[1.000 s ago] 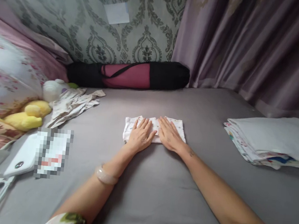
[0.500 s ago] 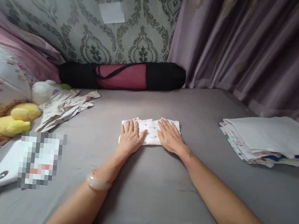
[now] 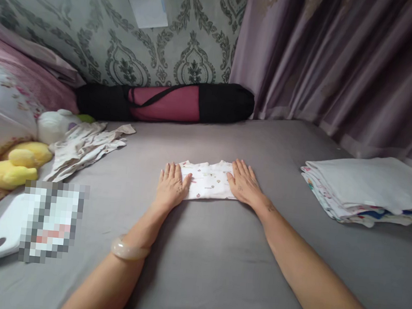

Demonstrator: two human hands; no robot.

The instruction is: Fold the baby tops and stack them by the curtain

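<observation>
A small white garment [image 3: 208, 181] with a scattered print lies folded into a flat rectangle on the grey bed sheet [image 3: 196, 260]. My left hand [image 3: 173, 184] rests flat over its left end, fingers stretched out. On the right end lies my right hand [image 3: 245, 183], also flat with the fingers extended. Between the two hands the middle of the cloth shows, with a notched upper edge. Both ends are partly hidden under my hands. A pale bangle [image 3: 130, 249] circles my left wrist.
To the right sits a stack of folded cloths [image 3: 370, 190]. A black and dark red long bag [image 3: 163, 103] lies along the wall. At left are a crumpled cloth [image 3: 86, 145], a yellow plush toy [image 3: 11, 165], a white plush toy [image 3: 54, 125] and a white device [image 3: 9, 228].
My hands have slid apart, the left one leftward and the right one rightward, to the garment's ends. More of its printed middle now shows. The view has shifted slightly.
</observation>
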